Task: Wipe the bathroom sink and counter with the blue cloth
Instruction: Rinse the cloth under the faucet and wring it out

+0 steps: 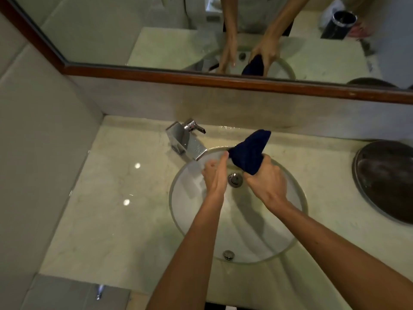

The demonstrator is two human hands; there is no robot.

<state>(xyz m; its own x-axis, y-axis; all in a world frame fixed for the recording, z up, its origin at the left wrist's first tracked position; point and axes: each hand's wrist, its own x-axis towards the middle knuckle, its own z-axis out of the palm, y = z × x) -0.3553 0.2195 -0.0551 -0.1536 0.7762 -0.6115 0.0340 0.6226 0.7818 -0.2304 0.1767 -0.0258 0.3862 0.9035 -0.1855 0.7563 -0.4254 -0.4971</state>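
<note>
A dark blue cloth (248, 152) is bunched up above the back of the round glass sink (190, 209). My right hand (266, 180) grips its lower end, and the rest sticks up past my fingers. My left hand (215, 173) is stretched out flat beside it over the bowl, fingertips touching the cloth's left edge. The pale marble counter (116, 198) surrounds the sink. The metal drain (235, 180) shows between my two hands.
A chrome faucet (186, 140) stands at the sink's back left. A dark round tray (386, 182) lies on the counter at the right. A wood-framed mirror (201, 41) covers the wall behind. An overflow fitting (228, 255) sits at the sink's near edge.
</note>
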